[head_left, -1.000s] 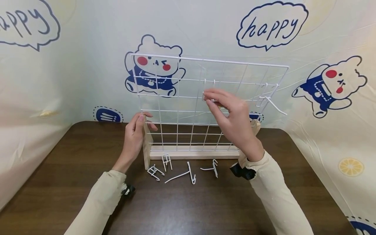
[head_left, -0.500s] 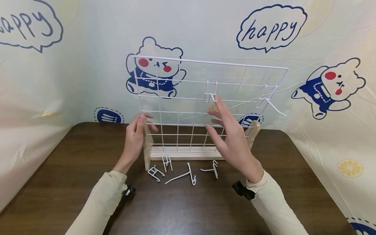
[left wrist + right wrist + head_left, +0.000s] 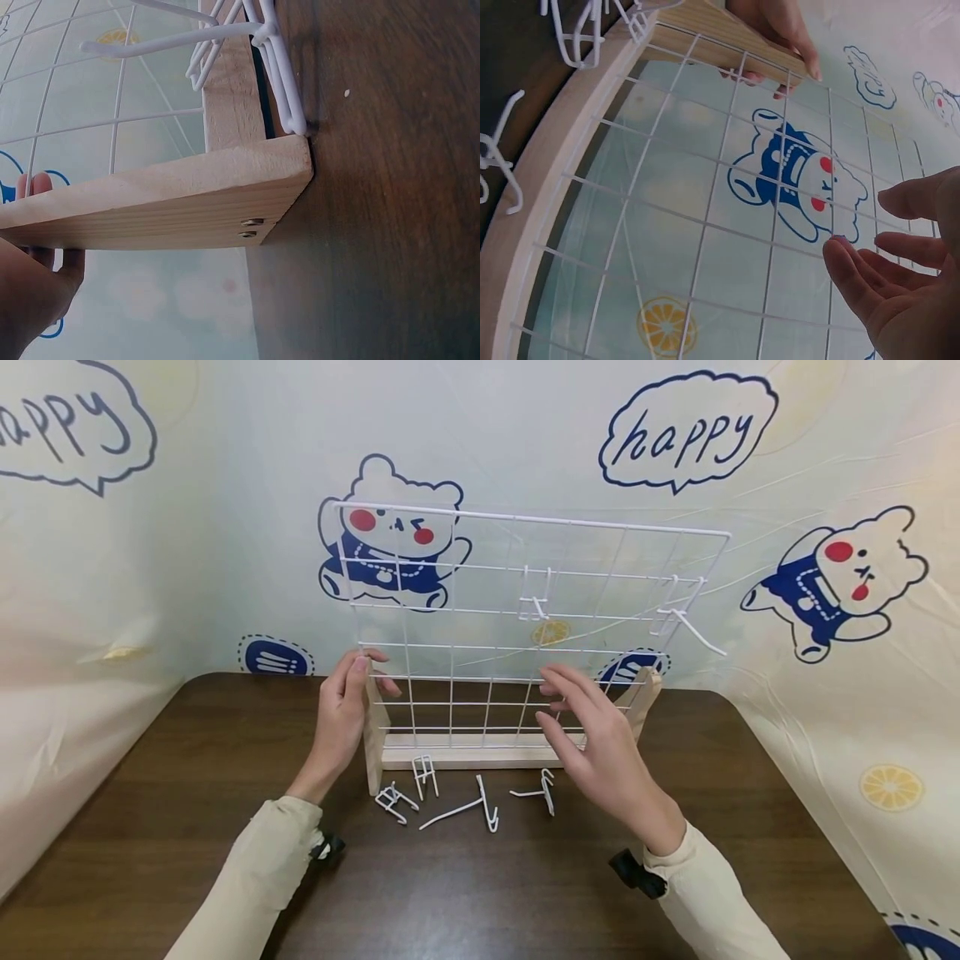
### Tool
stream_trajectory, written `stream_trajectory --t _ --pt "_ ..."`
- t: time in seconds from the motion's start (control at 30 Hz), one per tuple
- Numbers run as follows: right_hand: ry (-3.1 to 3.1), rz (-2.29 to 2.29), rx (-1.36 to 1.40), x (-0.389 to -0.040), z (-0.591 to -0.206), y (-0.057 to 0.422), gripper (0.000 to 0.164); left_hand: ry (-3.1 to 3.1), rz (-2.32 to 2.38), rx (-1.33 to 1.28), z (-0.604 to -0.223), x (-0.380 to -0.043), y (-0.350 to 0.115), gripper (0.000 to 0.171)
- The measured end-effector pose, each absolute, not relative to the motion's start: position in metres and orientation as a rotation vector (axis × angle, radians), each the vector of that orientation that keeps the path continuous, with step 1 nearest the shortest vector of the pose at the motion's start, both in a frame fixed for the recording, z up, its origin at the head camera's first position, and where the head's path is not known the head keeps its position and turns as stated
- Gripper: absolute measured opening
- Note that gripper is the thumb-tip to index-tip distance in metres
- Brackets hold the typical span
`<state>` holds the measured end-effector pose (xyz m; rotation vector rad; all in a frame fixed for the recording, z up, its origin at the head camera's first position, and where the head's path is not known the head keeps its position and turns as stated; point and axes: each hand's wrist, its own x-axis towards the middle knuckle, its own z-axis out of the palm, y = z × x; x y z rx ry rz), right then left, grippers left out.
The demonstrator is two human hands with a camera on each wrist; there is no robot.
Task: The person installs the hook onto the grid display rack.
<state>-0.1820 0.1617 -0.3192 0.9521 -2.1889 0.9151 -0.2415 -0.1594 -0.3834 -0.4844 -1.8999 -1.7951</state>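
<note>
A white wire grid rack (image 3: 452, 644) stands in a pale wooden stand (image 3: 480, 757). My left hand (image 3: 342, 710) grips the top of the stand's left upright (image 3: 187, 202), its thumb in front and fingers behind. My right hand (image 3: 600, 743) holds nothing; its fingers are spread and gently bent before the lower right of the grid, as the right wrist view also shows. Above it, one white hook (image 3: 535, 602) hangs from a grid wire right of centre. Another hook (image 3: 678, 610), with a longer prong, hangs near the grid's right edge.
Several loose white hooks lie on the dark wooden table (image 3: 465, 893) before the stand: two double-wire ones (image 3: 424, 775) at the left, a long-pronged hook (image 3: 480, 802) in the middle and a shorter hook (image 3: 545, 792) to the right. A printed curtain (image 3: 540, 435) hangs behind.
My right hand has let go of the hook, which stays hanging on the grid, and has dropped down and back with its fingers spread. My left hand has stayed on the upright.
</note>
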Motion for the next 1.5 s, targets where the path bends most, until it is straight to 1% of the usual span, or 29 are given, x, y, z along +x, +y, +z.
stream_trajectory --t 0.2,0.47,0.67,0.9,1.03,1.3,1.5 --pt "-2.218 0.896 0.957 -0.178 -0.332 0.168 0.042 -1.92 -1.789 -0.473 -0.385 -0.243 -0.158 0.04" --pt "-2.28 0.836 0.974 -0.177 -0.348 0.171 0.04 -1.913 -1.787 -0.481 -0.384 -0.244 -0.156 0.04" --pt "-2.347 0.784 1.021 -0.179 -0.358 0.169 0.037 -1.904 -1.79 -0.489 -0.383 -0.243 -0.157 0.04" --pt "-2.568 0.664 1.071 -0.182 -0.365 0.166 0.03 -1.876 -1.806 -0.497 -0.382 -0.243 -0.16 0.035" --pt "-2.661 0.605 1.114 -0.184 -0.37 0.165 0.027 -1.884 -1.798 -0.496 -0.382 -0.241 -0.16 0.035" --pt "-2.724 0.559 1.148 -0.188 -0.384 0.167 0.022 -1.913 -1.777 -0.485 -0.383 -0.239 -0.16 0.039" --pt "-2.759 0.5 1.176 -0.192 -0.395 0.165 0.015 -1.902 -1.787 -0.495 -0.384 -0.24 -0.159 0.035"
